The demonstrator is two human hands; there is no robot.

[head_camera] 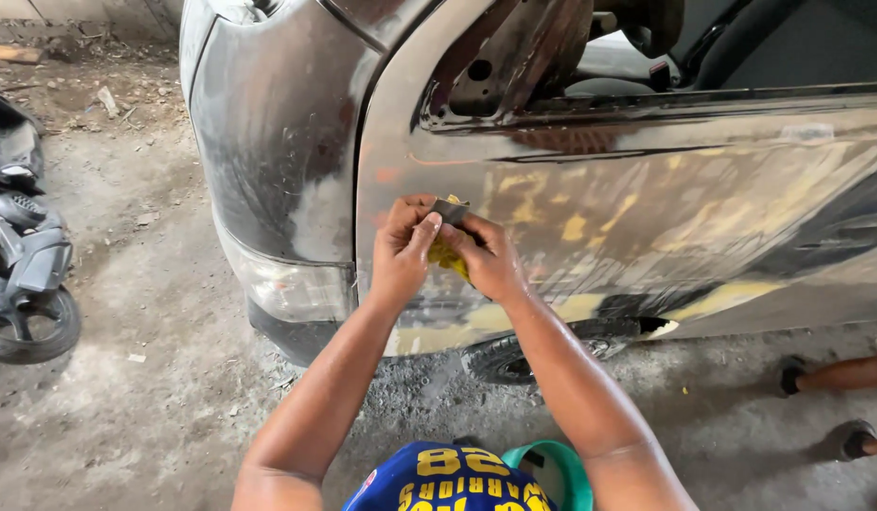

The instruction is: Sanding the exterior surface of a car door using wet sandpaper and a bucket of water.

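We take the car door (647, 199) as our landmark. Far to its left a parked motorbike (22, 255) stands on the dusty ground (155, 378), and just left of the door sits the grey front fender (268, 142). Against the door's front edge our left hand (401, 251) pinches a small grey scraper (448, 210), fingers curled tight on it. Our right hand (486, 260), touching the left, grips the same tool with a yellow lump of filler (448, 257) beneath the fingers. Yellow filler patches (576, 225) spread rightward across the door. Below the door's right end, another person's feet (836, 407) rest on the ground.
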